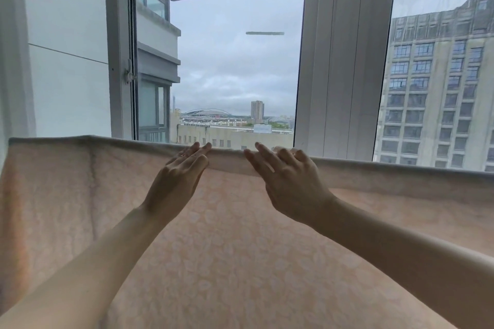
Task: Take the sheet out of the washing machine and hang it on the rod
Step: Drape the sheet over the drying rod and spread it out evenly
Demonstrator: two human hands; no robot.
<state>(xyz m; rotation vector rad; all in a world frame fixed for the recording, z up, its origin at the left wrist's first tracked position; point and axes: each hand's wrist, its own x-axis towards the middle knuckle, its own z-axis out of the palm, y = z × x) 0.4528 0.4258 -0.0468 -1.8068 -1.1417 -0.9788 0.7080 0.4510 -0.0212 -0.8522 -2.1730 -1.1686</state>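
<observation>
**Sheet draped, both hands at the fold**

Hanging across the whole width: peach sheet (pixel 227 248) with a pale leaf pattern, folded over a horizontal line that hides the rod beneath. Left of centre, left hand (pixel 177 181), fingers (pixel 199 151) straight and close together, flat against the top fold, gripping nothing. Just beside it, right hand (pixel 288 181), fingers (pixel 263 151) loosely spread and slightly curled, resting on the same fold, holding nothing. Behind, window frame (pixel 344 61), grey sky, tall building (pixel 438 88) at far right. No readable writing anywhere.
</observation>
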